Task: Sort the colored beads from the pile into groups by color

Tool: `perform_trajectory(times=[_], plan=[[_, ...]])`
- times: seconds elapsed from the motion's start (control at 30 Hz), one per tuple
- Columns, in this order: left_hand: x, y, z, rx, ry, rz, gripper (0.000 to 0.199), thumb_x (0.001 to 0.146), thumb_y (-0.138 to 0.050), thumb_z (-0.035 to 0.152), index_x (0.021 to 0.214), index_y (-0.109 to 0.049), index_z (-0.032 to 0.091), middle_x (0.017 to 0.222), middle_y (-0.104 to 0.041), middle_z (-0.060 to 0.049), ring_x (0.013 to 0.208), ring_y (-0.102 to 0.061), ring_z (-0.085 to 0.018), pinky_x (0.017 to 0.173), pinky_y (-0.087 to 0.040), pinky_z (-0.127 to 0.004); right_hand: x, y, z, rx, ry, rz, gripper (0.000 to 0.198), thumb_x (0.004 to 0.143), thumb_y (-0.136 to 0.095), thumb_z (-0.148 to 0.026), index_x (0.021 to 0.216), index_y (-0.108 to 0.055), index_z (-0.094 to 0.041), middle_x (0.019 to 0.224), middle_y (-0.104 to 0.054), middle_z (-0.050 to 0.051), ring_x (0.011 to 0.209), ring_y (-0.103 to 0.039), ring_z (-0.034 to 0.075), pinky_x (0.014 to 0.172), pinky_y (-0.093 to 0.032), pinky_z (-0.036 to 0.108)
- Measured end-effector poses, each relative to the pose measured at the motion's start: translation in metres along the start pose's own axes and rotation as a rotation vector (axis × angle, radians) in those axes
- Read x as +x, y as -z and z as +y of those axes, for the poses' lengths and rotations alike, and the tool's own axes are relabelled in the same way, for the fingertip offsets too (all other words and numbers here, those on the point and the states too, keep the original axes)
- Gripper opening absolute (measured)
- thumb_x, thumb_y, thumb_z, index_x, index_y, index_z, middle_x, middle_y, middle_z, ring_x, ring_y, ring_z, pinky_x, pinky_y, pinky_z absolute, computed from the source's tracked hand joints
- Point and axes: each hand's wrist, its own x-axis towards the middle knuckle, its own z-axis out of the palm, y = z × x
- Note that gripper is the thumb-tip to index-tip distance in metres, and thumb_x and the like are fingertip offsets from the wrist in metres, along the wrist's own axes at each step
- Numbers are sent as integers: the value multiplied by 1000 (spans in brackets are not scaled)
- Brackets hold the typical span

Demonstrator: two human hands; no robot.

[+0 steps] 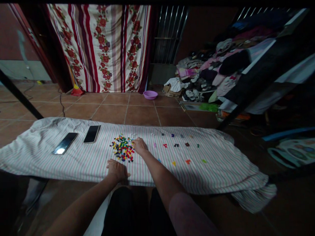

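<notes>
A mixed pile of small coloured pieces [123,146], too small to name exactly, lies on a striped cloth [81,165]. My right hand [140,146] reaches the pile's right edge, its fingers bent and drawn together; whatever they pinch is hidden. Resting on the cloth just below the pile, my left hand [117,170] has its thumb apart from the fingers and shows nothing held. Right of the pile, small same-coloured groups sit in rows, among them red pieces [165,145], brown pieces [187,144], yellow pieces [174,163], orange pieces [188,161] and lime-green pieces [204,161].
Two phones, one silver-edged [65,143] and one dark-screened [92,134], lie on the cloth to the left. Beyond, a purple basin [150,95] stands on the tiled floor before a floral curtain [103,47]. Heaped clothes [210,71] fill the back right.
</notes>
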Motion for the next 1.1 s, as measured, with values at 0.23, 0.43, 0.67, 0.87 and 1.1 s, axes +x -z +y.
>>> perform_trajectory(times=[0.23, 0.43, 0.67, 0.87, 1.1], plan=[[-2, 2, 1, 9, 6, -10, 87, 78, -48, 68, 132, -58, 0, 136, -48, -40, 124, -47, -56, 78, -47, -53, 1, 2, -5, -14, -14, -25, 37, 94, -44, -16, 114, -72, -29, 114, -64, 8, 108, -55, 20, 87, -43, 28], [-6, 7, 0, 48, 1, -12, 84, 80, -46, 66, 133, -58, 2, 134, -50, -39, 120, -51, -56, 73, -48, -51, -1, 4, -8, -10, -21, -56, 34, 94, -44, -17, 113, -71, -26, 117, -63, 8, 112, -53, 21, 91, -42, 29], [-10, 12, 0, 103, -41, -18, 78, 83, -43, 65, 127, -63, 4, 130, -54, -38, 119, -54, -54, 74, -49, -51, -7, 15, -20, -49, -83, -115, 32, 95, -44, -19, 117, -67, -26, 122, -60, 8, 116, -51, 20, 90, -44, 30], [-11, 14, 0, 108, -49, -15, 75, 84, -44, 64, 126, -64, 5, 130, -55, -38, 119, -54, -53, 77, -49, -53, -7, 20, -28, -88, -81, -121, 36, 92, -44, -11, 118, -65, -22, 123, -60, 12, 115, -53, 22, 90, -46, 33], [-12, 15, 1, 116, -45, -45, 78, 84, -42, 65, 129, -61, 4, 132, -52, -39, 120, -52, -53, 78, -48, -53, -8, 15, -25, -71, -69, -88, 32, 93, -45, -14, 117, -65, -23, 122, -61, 10, 115, -53, 21, 90, -46, 32]])
